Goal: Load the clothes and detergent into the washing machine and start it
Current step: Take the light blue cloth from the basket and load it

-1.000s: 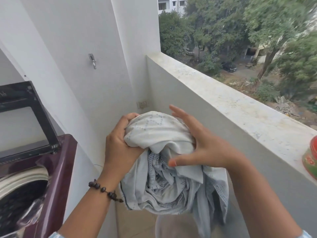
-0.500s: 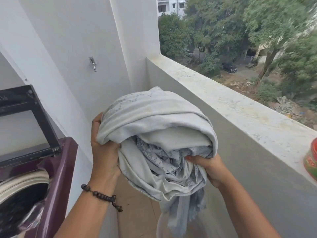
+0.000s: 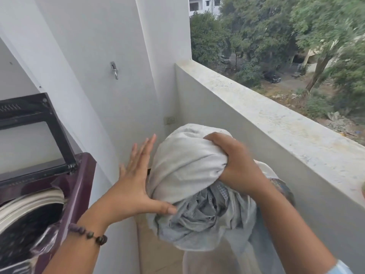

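step: gathering load | clothes (image 3: 189,167): pale bundle right of the washing machine (image 3: 79,186), lid up | right hand (image 3: 235,165) clenches the top so we can lift it | left hand (image 3: 134,182) flat, fingers spread, steadying its side

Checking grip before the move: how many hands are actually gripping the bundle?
1. The right hand grips the bundle from above; the left hand lies flat against its side, fingers straight.

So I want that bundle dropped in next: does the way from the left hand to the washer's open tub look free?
Probably yes. The lid stands raised, the tub gapes beside the left hand, and nothing lies between them.
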`<state>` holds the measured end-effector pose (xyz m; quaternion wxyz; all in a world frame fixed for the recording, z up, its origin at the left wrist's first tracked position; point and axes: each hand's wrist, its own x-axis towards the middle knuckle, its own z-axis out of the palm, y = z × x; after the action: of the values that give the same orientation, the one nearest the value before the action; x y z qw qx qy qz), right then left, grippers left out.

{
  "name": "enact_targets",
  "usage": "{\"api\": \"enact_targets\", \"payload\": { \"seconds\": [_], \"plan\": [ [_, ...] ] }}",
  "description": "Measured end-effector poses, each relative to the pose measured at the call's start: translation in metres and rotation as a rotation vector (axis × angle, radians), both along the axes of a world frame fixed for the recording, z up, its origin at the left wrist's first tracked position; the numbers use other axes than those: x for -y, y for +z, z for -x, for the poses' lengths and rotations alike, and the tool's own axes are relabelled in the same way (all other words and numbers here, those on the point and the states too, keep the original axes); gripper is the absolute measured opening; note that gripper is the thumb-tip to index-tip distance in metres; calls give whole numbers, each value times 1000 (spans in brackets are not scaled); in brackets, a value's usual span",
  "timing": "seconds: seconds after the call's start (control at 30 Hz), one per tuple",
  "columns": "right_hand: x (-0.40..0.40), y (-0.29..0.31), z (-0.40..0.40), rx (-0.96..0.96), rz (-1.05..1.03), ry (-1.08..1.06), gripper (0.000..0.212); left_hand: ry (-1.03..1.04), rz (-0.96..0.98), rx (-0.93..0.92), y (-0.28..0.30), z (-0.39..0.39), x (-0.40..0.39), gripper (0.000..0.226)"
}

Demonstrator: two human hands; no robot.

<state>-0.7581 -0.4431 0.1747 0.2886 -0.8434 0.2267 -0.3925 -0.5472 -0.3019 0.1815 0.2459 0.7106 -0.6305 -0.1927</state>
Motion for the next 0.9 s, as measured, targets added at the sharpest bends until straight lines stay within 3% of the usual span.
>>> {"api": "enact_targets", "payload": {
  "seconds": [0.1,0.23,0.33,0.53,0.6,0.77,0.83,0.9],
  "plan": [
    [-10,-1,-14,-141,142,8,40,-52,73,151,-8,26,18,140],
    [-16,-1,-12,-152,222,-10,46,27,416,-75,-27,36,28,80],
    [-19,0,-8,-137,248,-34,53,84,566,-133,-30,37,31,59],
    [-8,-1,30,-262,-78,10,122,147,671,-372,-19,24,31,51],
    [-1,-12,41,-285,-177,3,132,144,720,-446,-13,19,30,50],
    [0,-41,34,-101,-399,96,141,156,817,-611,2,16,29,43],
    [-2,-45,26,9,-403,68,133,162,835,-712,4,19,28,48],
    [-2,-47,20,116,-356,19,116,183,825,-772,0,19,27,68]
  ]
}}
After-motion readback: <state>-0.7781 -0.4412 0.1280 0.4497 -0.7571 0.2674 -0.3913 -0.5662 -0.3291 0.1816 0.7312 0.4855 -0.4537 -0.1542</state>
